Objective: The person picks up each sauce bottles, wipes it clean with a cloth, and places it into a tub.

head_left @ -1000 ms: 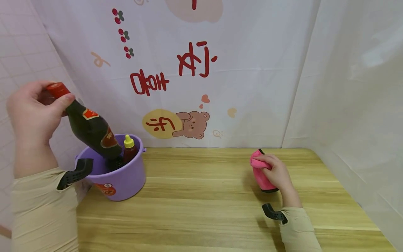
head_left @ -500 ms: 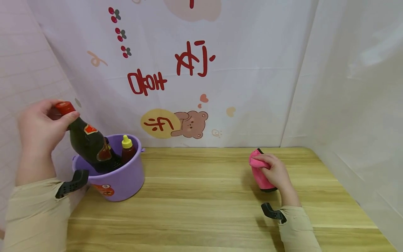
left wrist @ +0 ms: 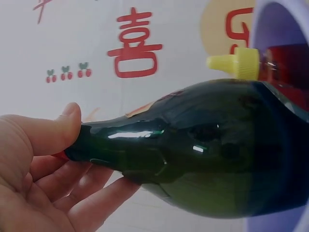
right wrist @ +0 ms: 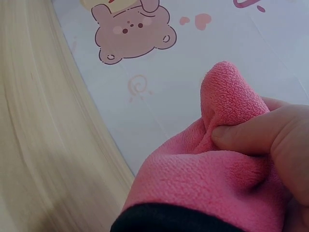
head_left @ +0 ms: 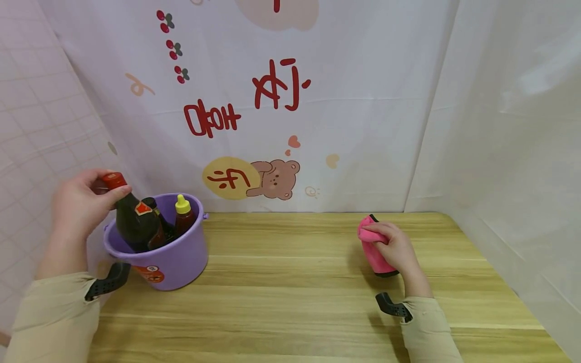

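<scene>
My left hand (head_left: 79,206) grips a dark green glass bottle (head_left: 136,222) by its neck, just at the red cap (head_left: 113,179). The bottle leans slightly, its lower part inside a purple bucket (head_left: 183,264); its base is hidden by the bucket wall. In the left wrist view the bottle (left wrist: 203,150) lies across the frame, thumb and fingers round its neck. Over on the right, my right hand (head_left: 399,249) pinches a folded pink cloth (head_left: 374,254) with a black edge above the table. The cloth (right wrist: 193,176) looks fluffy in the right wrist view.
Also in the bucket are a squeeze bottle with a yellow cap (head_left: 182,204) and a second dark bottle (head_left: 165,227). The wooden table (head_left: 281,287) meets a white printed curtain (head_left: 354,111) at the back, and pale sheets hang at both sides.
My left hand has lowered the green bottle into the bucket, moving down and to the right, and the bottle has become more upright. The right hand and the cloth have barely moved.
</scene>
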`<state>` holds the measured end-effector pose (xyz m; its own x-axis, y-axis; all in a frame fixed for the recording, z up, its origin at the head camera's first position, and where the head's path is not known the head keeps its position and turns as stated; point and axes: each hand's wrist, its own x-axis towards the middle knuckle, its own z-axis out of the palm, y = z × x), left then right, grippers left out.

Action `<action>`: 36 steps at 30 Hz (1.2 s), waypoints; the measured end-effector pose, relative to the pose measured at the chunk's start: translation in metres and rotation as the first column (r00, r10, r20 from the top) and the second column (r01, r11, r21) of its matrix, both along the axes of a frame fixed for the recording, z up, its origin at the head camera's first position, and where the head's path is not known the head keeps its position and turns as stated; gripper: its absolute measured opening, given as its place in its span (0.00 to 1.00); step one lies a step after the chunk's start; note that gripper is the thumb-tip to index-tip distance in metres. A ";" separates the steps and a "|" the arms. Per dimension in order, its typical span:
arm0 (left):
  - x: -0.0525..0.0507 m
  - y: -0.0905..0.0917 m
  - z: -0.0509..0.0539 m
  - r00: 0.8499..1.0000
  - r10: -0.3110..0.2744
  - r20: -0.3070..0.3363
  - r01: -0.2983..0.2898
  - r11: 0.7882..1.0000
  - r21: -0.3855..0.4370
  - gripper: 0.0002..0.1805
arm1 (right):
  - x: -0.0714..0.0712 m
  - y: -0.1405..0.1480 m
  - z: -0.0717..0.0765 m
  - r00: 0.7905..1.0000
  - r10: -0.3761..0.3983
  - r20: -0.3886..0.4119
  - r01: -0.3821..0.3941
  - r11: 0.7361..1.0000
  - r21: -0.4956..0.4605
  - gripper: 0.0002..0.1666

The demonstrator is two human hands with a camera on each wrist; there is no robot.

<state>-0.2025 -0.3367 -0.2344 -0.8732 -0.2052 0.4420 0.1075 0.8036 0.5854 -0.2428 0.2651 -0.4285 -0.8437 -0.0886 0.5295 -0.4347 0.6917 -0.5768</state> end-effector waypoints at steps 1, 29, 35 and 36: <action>0.000 0.000 -0.002 1.000 0.002 0.014 -0.002 1.000 -0.014 0.27 | 0.000 0.000 0.000 1.000 -0.002 0.004 0.002 1.000 -0.002 0.22; -0.001 -0.001 -0.049 0.986 -0.074 0.147 0.090 0.990 -0.105 0.25 | -0.001 0.001 -0.001 1.000 0.007 0.005 -0.007 1.000 -0.006 0.23; -0.003 -0.001 -0.056 0.979 -0.080 0.187 0.100 0.990 -0.104 0.26 | -0.001 0.002 -0.001 1.000 0.005 0.004 -0.005 1.000 0.006 0.22; -0.003 -0.001 -0.057 0.978 -0.079 0.193 0.099 0.990 -0.100 0.26 | -0.001 0.002 -0.001 1.000 0.004 0.002 -0.004 1.000 0.009 0.22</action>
<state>-0.2054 -0.3379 -0.2916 -0.9554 -0.0829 0.2835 0.0777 0.8555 0.5119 -0.2442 0.2675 -0.4296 -0.8445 -0.0967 0.5267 -0.4360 0.6953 -0.5714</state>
